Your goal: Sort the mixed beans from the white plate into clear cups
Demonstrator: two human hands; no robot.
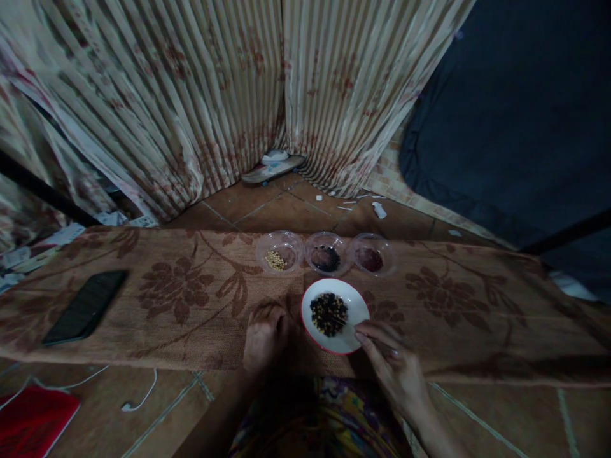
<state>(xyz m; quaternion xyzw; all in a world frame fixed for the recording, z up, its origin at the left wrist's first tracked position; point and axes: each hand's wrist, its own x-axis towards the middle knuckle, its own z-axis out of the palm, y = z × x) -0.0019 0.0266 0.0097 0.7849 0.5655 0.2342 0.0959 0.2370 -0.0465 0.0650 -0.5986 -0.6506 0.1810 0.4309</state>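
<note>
Plate (356,305) of mixed beans (329,313) sits on the flowery cloth (181,292) between both hands: left hand (265,336) curled loosely on the cloth beside it, right hand (392,366) with fingertips (363,332) bunched at the near rim, can't tell if they grip anything. Just past it, three clear bowls (326,235) in a row, then a sandal (272,166) way back by the curtain (191,95).

Left hand (264,337) and right hand (394,369) are bare, and the arms (432,429) are uncovered down to the frame's bottom edge. At bottom centre lies a garment (315,420), patterned in purple, yellow and dark swirls.
</note>
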